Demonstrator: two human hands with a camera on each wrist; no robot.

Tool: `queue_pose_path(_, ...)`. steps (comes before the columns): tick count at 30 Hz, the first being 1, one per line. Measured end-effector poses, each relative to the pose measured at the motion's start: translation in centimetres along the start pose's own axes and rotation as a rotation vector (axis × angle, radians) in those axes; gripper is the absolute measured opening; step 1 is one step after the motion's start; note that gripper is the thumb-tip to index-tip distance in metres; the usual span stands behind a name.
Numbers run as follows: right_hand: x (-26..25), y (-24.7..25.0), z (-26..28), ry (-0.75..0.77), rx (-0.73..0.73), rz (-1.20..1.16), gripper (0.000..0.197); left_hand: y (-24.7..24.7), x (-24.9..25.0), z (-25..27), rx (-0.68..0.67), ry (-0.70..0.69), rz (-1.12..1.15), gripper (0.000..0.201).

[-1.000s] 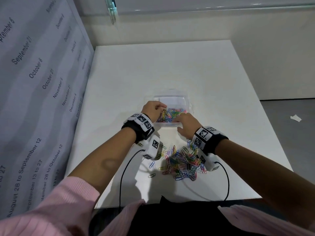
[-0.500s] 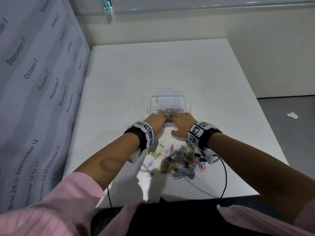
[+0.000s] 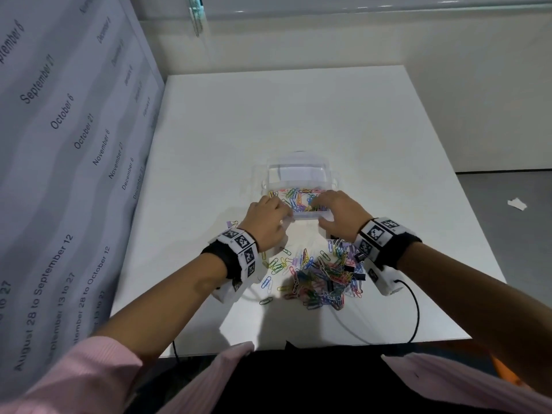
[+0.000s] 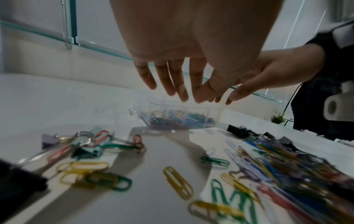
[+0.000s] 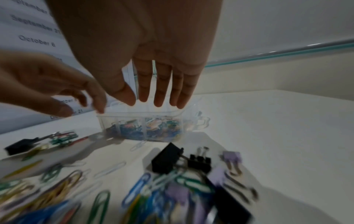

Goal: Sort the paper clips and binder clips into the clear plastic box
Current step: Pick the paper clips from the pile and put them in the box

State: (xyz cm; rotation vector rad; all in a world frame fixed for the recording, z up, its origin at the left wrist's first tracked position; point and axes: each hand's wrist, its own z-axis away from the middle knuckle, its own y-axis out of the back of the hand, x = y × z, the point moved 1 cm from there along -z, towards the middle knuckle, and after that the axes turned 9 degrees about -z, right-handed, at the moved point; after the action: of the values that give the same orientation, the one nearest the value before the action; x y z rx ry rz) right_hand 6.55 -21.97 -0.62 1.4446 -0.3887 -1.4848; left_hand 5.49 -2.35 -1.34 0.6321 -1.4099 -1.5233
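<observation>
Left hand [image 3: 270,221] and right hand [image 3: 336,210], fingers spread, empty, hovered over clear plastic box [image 3: 298,177] part-filled with clips. Drop step apparently done; next: gather from multicoloured paper-clip pile [image 3: 319,279] on white desk [image 3: 298,115].

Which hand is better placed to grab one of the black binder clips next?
Probably the right hand. The black binder clips lie just below its wrist on the pile's right edge, and its fingers are open and empty. The left hand sits farther across.
</observation>
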Motion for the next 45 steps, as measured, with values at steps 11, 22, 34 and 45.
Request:
queue_pose_path(11,1.0,-4.1,6.3,-0.047,-0.267,0.01,0.076,-3.7,3.5,2.5,-0.304,-0.08,0.1,0.076)
queue_pose_path(22,0.5,-4.6,5.1,-0.054,-0.176,-0.096,0.018,-4.8,3.9,3.2,-0.204,-0.081,0.149,0.037)
queue_pose_path(34,0.9,-2.3,4.0,-0.166,-0.063,-0.192,0.019,-2.8,1.0,2.2,-0.171,0.123,0.28,0.021)
queue_pose_path(45,0.0,-3.2,3.5,-0.155,-0.227,-0.067,0.015,-0.6,0.1,0.2,-0.12,0.238,0.613,0.019)
